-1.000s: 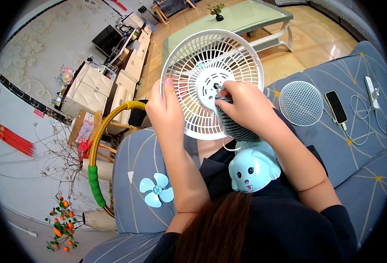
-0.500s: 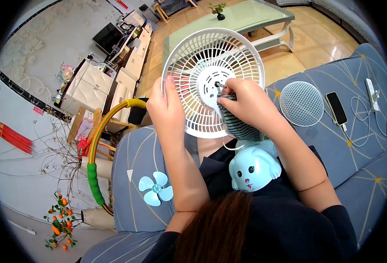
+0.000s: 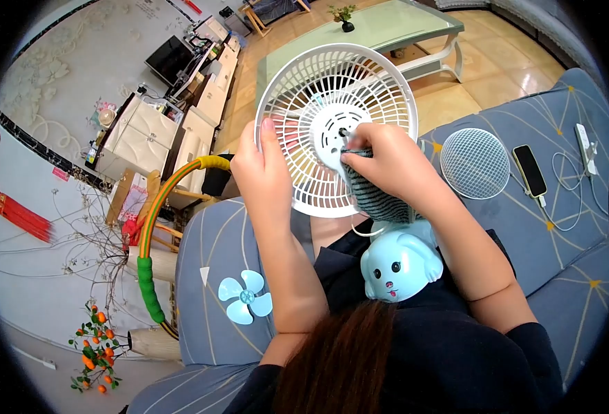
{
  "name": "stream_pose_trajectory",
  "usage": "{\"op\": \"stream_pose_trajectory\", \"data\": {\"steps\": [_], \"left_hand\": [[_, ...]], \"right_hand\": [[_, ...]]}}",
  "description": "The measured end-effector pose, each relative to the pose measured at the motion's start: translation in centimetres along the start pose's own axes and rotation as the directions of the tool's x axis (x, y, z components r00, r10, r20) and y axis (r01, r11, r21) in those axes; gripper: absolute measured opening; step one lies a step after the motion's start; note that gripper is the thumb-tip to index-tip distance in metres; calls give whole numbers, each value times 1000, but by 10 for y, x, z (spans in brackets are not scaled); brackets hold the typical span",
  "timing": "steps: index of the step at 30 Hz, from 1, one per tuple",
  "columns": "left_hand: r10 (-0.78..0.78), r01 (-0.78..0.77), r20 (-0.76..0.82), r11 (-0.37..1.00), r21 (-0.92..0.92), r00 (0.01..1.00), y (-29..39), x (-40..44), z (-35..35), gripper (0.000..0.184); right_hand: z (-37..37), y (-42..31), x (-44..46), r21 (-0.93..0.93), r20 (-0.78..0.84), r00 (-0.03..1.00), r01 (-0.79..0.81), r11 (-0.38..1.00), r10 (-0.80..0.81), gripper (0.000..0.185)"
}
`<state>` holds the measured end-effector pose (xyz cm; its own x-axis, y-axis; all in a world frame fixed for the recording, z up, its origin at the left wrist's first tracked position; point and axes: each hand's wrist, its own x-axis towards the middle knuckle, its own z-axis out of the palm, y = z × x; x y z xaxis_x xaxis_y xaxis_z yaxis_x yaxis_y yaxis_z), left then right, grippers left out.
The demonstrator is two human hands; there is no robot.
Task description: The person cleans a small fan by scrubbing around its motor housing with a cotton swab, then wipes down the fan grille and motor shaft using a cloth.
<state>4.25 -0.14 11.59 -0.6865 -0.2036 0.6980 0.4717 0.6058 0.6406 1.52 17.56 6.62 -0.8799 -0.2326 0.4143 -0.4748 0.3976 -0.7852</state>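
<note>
"While I watch from far off, where's the white fan cage [image 3: 330,123], and which hand is nearer its middle?"

"It's held up ahead of the person. I see the left hand [image 3: 259,162] gripping its left rim; the right hand [image 3: 390,162], clutching a striped cloth [image 3: 380,198], is nearer, just right of the central shaft [image 3: 344,132]."

"Which way does the shaft point?"

"Roughly back toward the person, I judge. I can't tell whether the right hand touches it."
</note>
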Motion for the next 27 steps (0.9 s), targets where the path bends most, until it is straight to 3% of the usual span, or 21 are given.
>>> {"op": "stream_pose_trajectory", "data": {"steps": [6, 12, 15, 16, 19, 23, 27], "left_hand": [[-7, 7, -7, 1000, 10, 1000, -5, 1, 0, 25], [-9, 9, -7, 1000, -10, 1000, -5, 0, 0, 25], [-7, 7, -12, 1000, 9, 1000, -5, 0, -1, 25], [-10, 11, -10, 1000, 9, 1000, -5, 0, -2, 25], [-5, 5, -11, 1000, 6, 1000, -5, 0, -1, 25], [10, -10, -4, 1000, 3, 1000, -1, 0, 1, 25], [4, -4, -9, 1000, 22, 1000, 1, -1, 0, 25]], "right_hand": [[-9, 3, 5, -18, -105, 994, -21, 1000, 19, 22], [3, 0, -2, -46, -21, 998, 63, 997, -64, 22], [-10, -5, 1, -21, 46, 999, -1, 1000, 2, 23], [-9, -1, 2, -29, -8, 999, -54, 998, 54, 22], [-16, 5, 6, 29, -157, 988, 10, 1000, -5, 21], [-14, 2, 4, -41, -145, 989, 3, 999, -9, 22], [-3, -1, 0, -5, -8, 998, 56, 998, -56, 22]]}}
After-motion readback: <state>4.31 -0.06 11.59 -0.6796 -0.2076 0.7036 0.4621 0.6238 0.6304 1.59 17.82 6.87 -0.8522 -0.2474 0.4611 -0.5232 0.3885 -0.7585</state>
